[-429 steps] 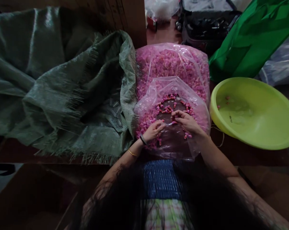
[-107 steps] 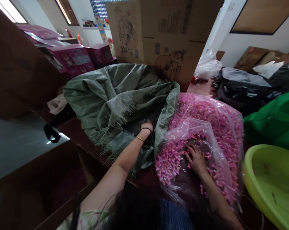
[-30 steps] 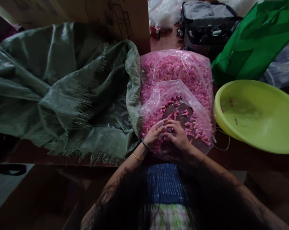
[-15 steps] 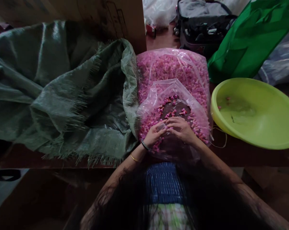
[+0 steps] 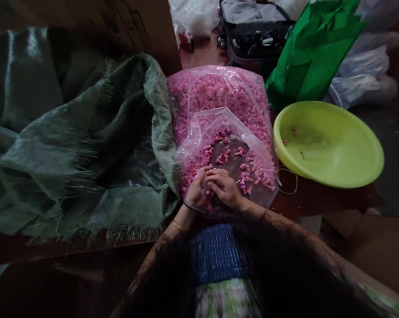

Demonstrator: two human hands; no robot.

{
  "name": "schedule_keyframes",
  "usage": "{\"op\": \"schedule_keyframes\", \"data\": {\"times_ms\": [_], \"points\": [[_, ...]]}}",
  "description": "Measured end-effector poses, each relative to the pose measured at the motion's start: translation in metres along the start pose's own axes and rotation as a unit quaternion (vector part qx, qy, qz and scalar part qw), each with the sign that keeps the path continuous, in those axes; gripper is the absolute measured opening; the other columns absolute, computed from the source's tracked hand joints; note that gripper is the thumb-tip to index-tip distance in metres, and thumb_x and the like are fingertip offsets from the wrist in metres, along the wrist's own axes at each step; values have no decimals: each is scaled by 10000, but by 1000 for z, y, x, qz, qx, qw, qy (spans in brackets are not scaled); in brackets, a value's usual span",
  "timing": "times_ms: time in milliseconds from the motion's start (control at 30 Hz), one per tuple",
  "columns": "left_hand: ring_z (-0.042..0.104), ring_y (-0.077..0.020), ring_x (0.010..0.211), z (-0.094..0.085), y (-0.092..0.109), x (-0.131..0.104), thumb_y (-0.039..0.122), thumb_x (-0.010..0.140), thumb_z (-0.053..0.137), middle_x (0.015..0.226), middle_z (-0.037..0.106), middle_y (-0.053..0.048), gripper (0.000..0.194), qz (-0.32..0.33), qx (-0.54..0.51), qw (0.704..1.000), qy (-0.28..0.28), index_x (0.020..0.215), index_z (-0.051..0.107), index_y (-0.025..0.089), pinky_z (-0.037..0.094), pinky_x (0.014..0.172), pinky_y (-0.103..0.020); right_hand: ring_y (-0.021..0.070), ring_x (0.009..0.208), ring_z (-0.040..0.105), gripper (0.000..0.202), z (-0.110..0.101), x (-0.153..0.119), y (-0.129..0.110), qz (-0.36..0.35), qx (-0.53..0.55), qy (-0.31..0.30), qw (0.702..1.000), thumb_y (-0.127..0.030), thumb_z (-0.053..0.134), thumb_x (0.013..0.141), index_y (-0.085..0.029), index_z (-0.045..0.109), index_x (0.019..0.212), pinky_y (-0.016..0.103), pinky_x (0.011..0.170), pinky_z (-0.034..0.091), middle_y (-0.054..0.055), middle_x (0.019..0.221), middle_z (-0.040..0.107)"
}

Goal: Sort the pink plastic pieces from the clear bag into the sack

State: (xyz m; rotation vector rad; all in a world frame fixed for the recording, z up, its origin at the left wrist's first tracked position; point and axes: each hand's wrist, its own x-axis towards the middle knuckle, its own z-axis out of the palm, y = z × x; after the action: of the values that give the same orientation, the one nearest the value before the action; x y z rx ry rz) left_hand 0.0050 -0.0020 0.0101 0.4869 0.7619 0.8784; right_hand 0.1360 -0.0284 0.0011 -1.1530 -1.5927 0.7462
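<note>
My left hand [image 5: 196, 190] is closed around a small clear plastic piece [image 5: 203, 191], mostly hidden by the fingers. Against its fingertips, the bent fingers of my right hand [image 5: 225, 187] are pressed together; whatever they pinch is too small to make out. Both hands are over the open mouth of a clear plastic bag [image 5: 194, 128]. Inside and around that mouth lie loose small pink bolt-shaped pieces [image 5: 247, 174] with copper-coloured shanks. The bag's far part is packed full of the same pink pieces [image 5: 216, 88].
To the right stands a yellow-green basin [image 5: 348, 150] with a few pink pieces in it. Behind it are a green bag [image 5: 314, 57] and an open black suitcase [image 5: 252, 39]. A dark green woven sack [image 5: 54, 150] covers the left side, before a cardboard box [image 5: 136, 31].
The view has turned right, so everything sits further left. My hands have shifted closer to me, and some loose pink pieces now lie spread to the right of my right hand.
</note>
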Motion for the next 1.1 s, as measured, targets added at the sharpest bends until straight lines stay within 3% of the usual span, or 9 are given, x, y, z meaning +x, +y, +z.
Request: {"op": "schedule_keyframes", "data": {"times_ms": [100,200,333,400,567,767,933,1000,1100], "points": [[457,-53,463,-8,7,-3,460,786,679,669,572,15,336,-5,123,992,-30,885,572,157,268,370,-158,209,1147,546,207,-40,1,20,14,-116,-50,992,-204,521,912,-251,673,1045,413,1018,415,63,1165,643],[453,-62,500,-15,10,-4,453,787,681,628,546,22,331,0,247,967,-67,834,578,141,332,459,-179,245,1113,542,242,-87,5,49,77,-269,-61,958,-97,544,847,-213,701,989,449,1006,405,103,1122,646],[473,-90,618,-13,4,0,445,777,685,690,554,7,330,61,349,929,-105,812,607,126,393,619,-217,209,997,596,282,-111,11,62,102,-249,-82,960,-125,501,876,-195,662,1096,386,942,453,100,1069,655],[470,-105,655,-11,1,2,446,781,674,681,539,6,331,99,389,909,-110,741,590,128,406,684,-239,203,999,604,239,-105,16,51,99,-186,-64,975,-215,505,903,-203,646,1096,380,939,455,82,1096,652],[484,-125,670,-10,-2,4,423,809,643,670,541,9,306,135,435,883,-115,710,570,143,428,809,-292,161,824,632,195,-64,24,5,128,57,-15,990,-373,635,838,-205,587,927,313,800,507,17,885,658],[580,-202,872,-14,-6,-2,336,760,691,921,662,-70,251,145,477,855,-146,913,660,139,441,836,-308,203,1155,582,191,-14,0,-4,97,136,-6,986,-409,596,876,-219,603,902,398,1028,413,62,1080,685],[562,-176,736,-17,-20,-5,333,741,685,805,645,-46,254,103,467,863,-159,885,657,125,455,693,-273,198,954,633,204,-10,-10,2,126,107,-18,986,-420,660,822,-218,633,831,383,922,470,45,962,687],[526,-148,677,-16,-23,-2,334,734,686,749,619,-25,254,88,459,865,-181,863,648,119,443,654,-254,178,847,634,216,-11,-7,-2,148,152,15,977,-414,682,797,-213,606,794,346,834,505,27,861,667],[493,-125,635,-13,-23,2,357,736,686,705,590,-8,265,79,423,884,-185,839,642,118,427,624,-238,178,873,640,237,-8,-4,-9,161,187,67,967,-415,685,791,-207,575,758,344,839,514,38,899,669]]}}
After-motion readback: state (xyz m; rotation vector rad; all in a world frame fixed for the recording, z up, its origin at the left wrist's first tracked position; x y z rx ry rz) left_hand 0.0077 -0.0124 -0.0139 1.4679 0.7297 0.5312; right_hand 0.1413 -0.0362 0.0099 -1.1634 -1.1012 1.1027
